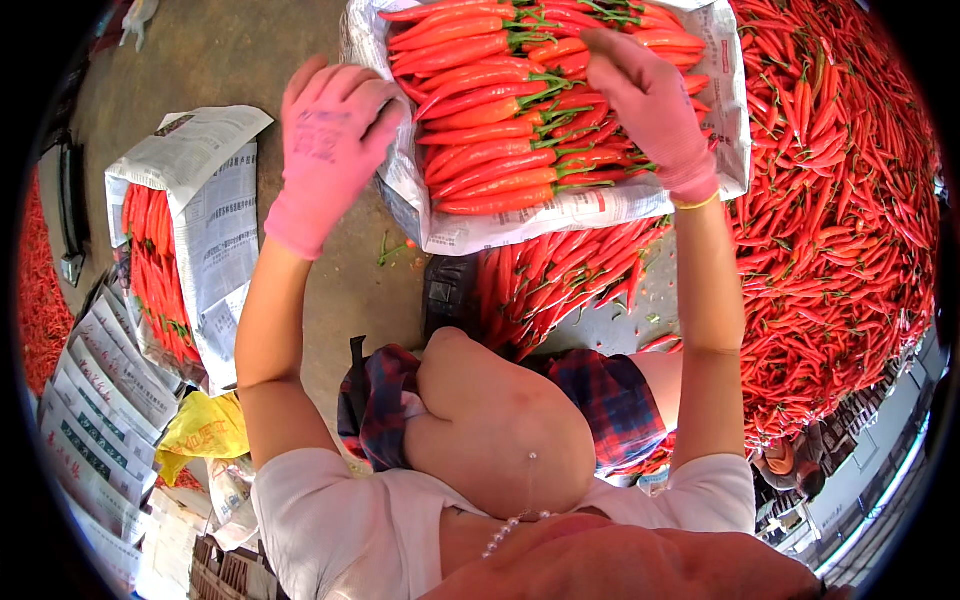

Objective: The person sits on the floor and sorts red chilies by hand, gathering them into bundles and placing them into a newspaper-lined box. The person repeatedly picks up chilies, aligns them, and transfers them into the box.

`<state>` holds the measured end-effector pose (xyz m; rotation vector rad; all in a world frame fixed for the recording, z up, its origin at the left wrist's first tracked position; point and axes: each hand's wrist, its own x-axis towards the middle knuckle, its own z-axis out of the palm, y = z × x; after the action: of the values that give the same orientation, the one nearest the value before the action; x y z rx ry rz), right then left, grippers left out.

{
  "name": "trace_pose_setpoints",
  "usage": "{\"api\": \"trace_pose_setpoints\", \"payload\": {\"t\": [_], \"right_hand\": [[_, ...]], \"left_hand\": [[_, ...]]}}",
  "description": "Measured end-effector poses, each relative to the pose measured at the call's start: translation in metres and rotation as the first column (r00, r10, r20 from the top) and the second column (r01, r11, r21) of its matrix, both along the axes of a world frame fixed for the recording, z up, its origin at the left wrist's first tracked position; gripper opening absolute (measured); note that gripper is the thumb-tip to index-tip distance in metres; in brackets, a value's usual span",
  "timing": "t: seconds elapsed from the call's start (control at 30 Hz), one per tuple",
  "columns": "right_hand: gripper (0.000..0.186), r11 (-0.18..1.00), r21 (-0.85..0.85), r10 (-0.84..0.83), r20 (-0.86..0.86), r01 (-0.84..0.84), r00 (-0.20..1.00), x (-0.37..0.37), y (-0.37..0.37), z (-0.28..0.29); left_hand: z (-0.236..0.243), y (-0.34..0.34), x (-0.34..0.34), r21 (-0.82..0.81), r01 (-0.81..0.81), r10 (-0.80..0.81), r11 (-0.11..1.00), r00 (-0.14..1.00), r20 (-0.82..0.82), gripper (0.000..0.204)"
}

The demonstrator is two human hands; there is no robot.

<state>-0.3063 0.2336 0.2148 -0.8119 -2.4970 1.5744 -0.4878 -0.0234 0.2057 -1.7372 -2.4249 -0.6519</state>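
A newspaper-lined box (500, 232) at the top centre holds long red chili peppers (490, 135) laid in rows, their green stems toward the middle. My left hand (335, 145), in a pink glove, is at the box's left edge with fingers bent and thumb apart; I see nothing held in it. Over the right-hand row of peppers is my right hand (655, 115), gloved in pink as well, fingers reaching down and leftward onto them. Its fingers look apart, and no pepper shows in its grip. The palms of both hands are hidden.
A large heap of loose chilies (835, 220) fills the right side. More chilies (560, 285) lie under the box, near my knees. Left of me stand another paper-lined box (215, 240) of chilies, stacked newspapers (100, 420) and a yellow bag (205, 425).
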Motion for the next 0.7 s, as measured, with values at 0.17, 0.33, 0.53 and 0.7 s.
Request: {"api": "trace_pose_setpoints", "payload": {"t": [0.17,0.33,0.53,0.7], "right_hand": [[0.047,0.885,0.454,0.191,-0.150,-0.104,0.970,-0.012,-0.036,-0.070],[0.035,0.959,0.276,-0.006,-0.215,0.067,0.977,0.005,-0.044,-0.032],[0.022,0.697,0.714,0.286,-0.198,-0.062,0.937,-0.001,-0.061,-0.026],[0.021,0.753,0.515,0.359,0.202,-0.410,0.911,-0.006,-0.039,-0.041]], "left_hand": [[0.002,-0.016,0.008,0.110,-0.074,0.070,0.991,0.997,0.039,0.019],[0.015,-0.037,0.017,0.128,-0.116,0.097,0.985,0.985,0.141,0.019],[0.008,-0.031,0.086,0.212,0.236,-0.303,0.948,0.873,0.382,0.027],[0.003,-0.022,0.111,0.128,0.205,-0.241,0.970,0.862,0.445,0.039]]}}
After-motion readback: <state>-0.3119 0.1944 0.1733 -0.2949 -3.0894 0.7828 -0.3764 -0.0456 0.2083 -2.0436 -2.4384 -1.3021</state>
